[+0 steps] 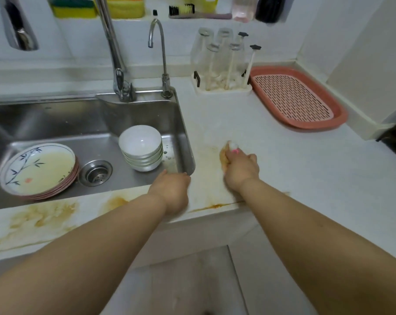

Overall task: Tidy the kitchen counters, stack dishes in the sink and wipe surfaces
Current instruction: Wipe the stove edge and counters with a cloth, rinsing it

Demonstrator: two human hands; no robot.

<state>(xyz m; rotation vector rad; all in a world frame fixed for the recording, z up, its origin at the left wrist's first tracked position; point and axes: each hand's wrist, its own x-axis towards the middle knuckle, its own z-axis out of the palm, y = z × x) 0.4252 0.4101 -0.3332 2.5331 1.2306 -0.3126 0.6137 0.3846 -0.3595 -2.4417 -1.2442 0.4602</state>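
Where the bench meets the sink: a matte white bench [294,160] is smeared with orange-brown stains.
Right hand [241,169]: closed around a stained cloth [228,153], pressed to the bench at centre.
Left hand [172,187]: curled into a loose fist at the sink corner, nothing held.
Sink [56,123]: brushed steel, at left.
Bowls [141,151]: glossy white, round, stacked in the sink.
Plates [39,169]: bamboo-patterned, stacked beside the drain.

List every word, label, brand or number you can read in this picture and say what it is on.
None: no readable text appears anywhere.
Top plate in the sink: painted bamboo and a red mark, no letters.
Bottles on the back ledge: cropped and blurred, no label legible.
Pink tray, white bowls, faucets: unmarked.
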